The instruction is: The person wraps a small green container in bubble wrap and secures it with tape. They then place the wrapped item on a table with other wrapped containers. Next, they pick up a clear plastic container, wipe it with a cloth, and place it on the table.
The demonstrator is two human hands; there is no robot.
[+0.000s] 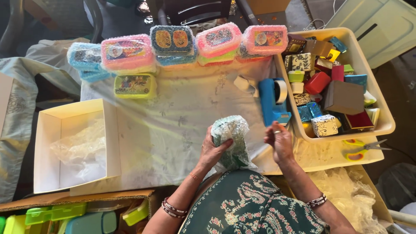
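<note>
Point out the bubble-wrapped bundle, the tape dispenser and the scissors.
bubble-wrapped bundle (232,130), head view, on its upper wrapped face.
tape dispenser (269,99), head view, on its blue body.
scissors (356,155), head view, on a yellow handle loop.

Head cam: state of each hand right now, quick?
Left hand: closed on the bubble-wrapped bundle, holding it.
Right hand: holds nothing visible, fingers loosely curled, near the blue tape dispenser.

Bubble-wrapped item, contents hidden

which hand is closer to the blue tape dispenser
Right. The right hand sits just below the blue tape dispenser; the left hand is farther left, gripping the bubble-wrapped bundle.
</note>
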